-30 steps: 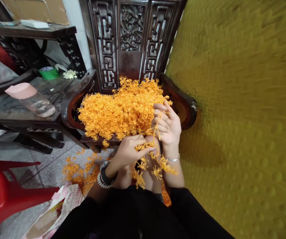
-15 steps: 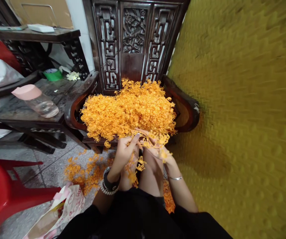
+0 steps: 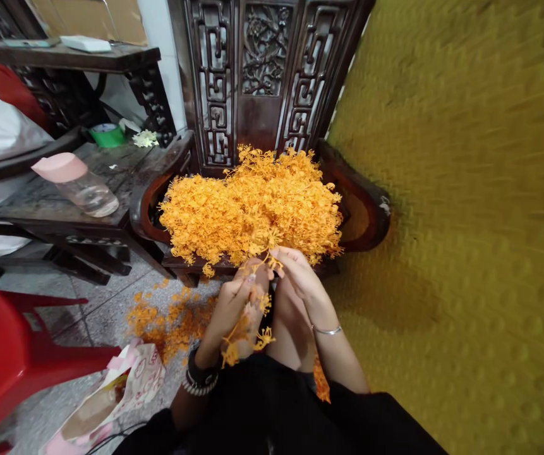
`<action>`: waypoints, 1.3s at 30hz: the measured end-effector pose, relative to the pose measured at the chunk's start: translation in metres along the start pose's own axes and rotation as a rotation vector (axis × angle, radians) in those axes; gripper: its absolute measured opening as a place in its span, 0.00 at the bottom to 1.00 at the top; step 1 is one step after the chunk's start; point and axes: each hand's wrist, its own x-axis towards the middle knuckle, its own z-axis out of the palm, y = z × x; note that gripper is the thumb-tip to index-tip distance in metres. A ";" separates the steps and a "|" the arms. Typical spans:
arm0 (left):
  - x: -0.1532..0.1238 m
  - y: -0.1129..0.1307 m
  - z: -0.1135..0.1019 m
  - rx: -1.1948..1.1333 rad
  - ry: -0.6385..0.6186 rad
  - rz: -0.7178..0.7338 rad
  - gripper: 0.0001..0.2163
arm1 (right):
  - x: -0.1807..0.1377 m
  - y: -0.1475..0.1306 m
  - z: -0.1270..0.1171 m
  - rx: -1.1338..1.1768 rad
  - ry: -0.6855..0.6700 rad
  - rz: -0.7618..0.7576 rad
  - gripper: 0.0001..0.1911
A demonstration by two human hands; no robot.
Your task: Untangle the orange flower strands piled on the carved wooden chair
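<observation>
I am lowering my right hand from chest height to the orange flower heap on the chair, fingers pinching a sprig, while my left hand is gripping a dangling strand over my knees

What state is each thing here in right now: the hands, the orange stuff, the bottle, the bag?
Left hand: pinched shut on an orange sprig that dangles over the lap.
Right hand: fingertips closed on the sprig's upper end, beside the heap.
Orange flower heap: piled loose on the carved wooden chair.
Fallen orange bits: scattered on the floor.
Pink-capped bottle: lying on its side, capped.
Patterned bag: open on the floor.
</observation>
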 end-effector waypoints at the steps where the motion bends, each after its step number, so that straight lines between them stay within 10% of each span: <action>1: -0.003 0.001 -0.005 0.026 0.030 -0.014 0.25 | 0.000 -0.003 -0.001 -0.004 -0.062 0.035 0.21; 10: -0.041 0.029 -0.063 0.223 0.388 0.115 0.12 | -0.002 -0.020 -0.012 -0.074 -0.563 0.037 0.16; 16: -0.018 0.047 -0.053 0.223 0.190 0.277 0.15 | 0.005 -0.030 0.013 0.193 -0.691 0.045 0.24; 23: 0.002 0.053 -0.030 0.072 0.179 0.286 0.14 | -0.001 0.003 0.024 0.183 -0.175 -0.073 0.24; 39: 0.017 0.045 -0.008 0.196 0.161 0.228 0.16 | -0.009 0.000 0.037 -0.556 0.255 -0.399 0.20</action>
